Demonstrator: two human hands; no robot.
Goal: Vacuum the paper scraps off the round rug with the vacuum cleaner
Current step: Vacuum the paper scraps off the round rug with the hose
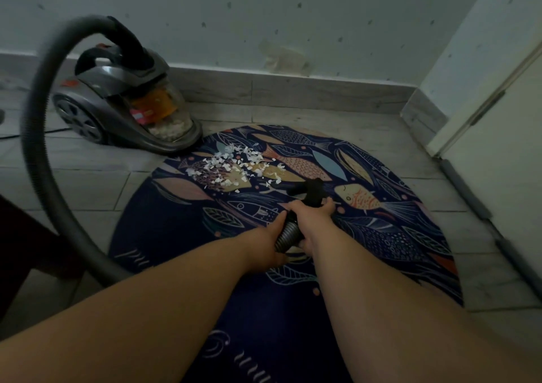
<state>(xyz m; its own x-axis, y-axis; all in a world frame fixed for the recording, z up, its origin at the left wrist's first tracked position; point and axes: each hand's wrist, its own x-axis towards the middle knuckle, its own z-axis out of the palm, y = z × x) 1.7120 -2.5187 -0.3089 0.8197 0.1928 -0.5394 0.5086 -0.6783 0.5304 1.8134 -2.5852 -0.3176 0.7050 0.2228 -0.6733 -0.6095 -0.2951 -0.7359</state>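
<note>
A round dark-blue rug [390,236] with a fish pattern lies on the tiled floor. White paper scraps [237,164] are scattered over its far left part. My left hand [271,243] grips the ribbed grey hose [289,233] near its end. My right hand [313,211] holds the black handle just behind the black nozzle [309,190], which rests on the rug to the right of the scraps. The hose [38,136] loops up on the left to the grey canister vacuum cleaner [123,104], which stands on the floor beyond the rug's edge.
A wall with a skirting board [293,89] runs behind the rug. A white door or cabinet [498,136] closes off the right side. A dark piece of furniture [26,250] stands at the left edge. A black cable [55,132] lies on the floor by the vacuum.
</note>
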